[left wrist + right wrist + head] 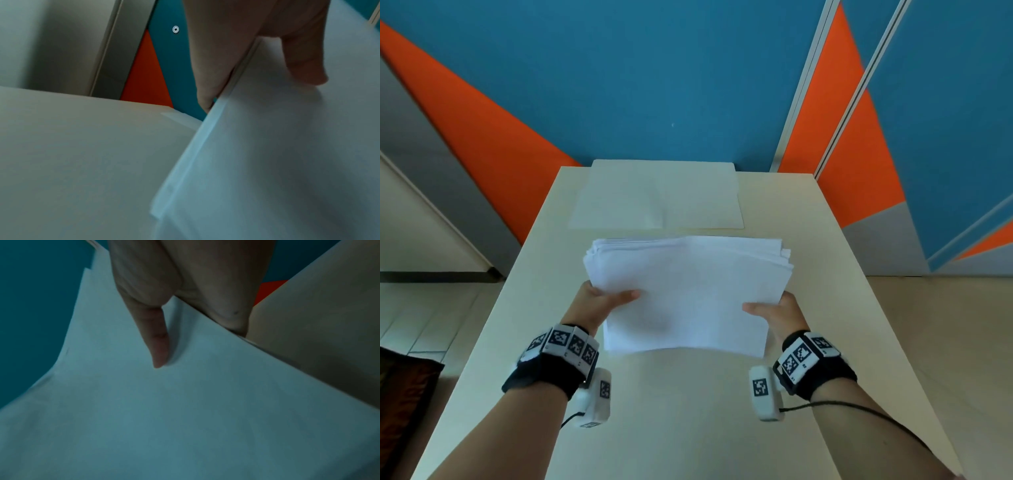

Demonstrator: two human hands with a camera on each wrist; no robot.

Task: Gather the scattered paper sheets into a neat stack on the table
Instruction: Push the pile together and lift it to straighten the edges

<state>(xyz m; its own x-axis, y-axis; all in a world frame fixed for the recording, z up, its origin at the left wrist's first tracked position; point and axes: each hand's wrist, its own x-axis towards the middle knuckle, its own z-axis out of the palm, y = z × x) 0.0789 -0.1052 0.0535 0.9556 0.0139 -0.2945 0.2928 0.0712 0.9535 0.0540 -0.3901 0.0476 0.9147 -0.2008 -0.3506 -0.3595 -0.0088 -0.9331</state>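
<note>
A thick bundle of white paper sheets (688, 291) is held above the middle of the cream table (671, 411), its far edges fanned and uneven. My left hand (602, 303) grips the bundle's left side, thumb on top and fingers underneath. My right hand (774, 313) grips the right side the same way. The left wrist view shows the thumb (302, 61) pressing on the sheets (277, 162). In the right wrist view the thumb (158, 340) lies on the top sheet (164, 418). Two more sheets (657, 197) lie flat side by side at the table's far edge.
Behind the table stands a blue and orange wall (619, 85). Pale floor (945, 342) shows to the right of the table and tiled floor to the left. A dark patterned thing (404, 411) sits low on the left.
</note>
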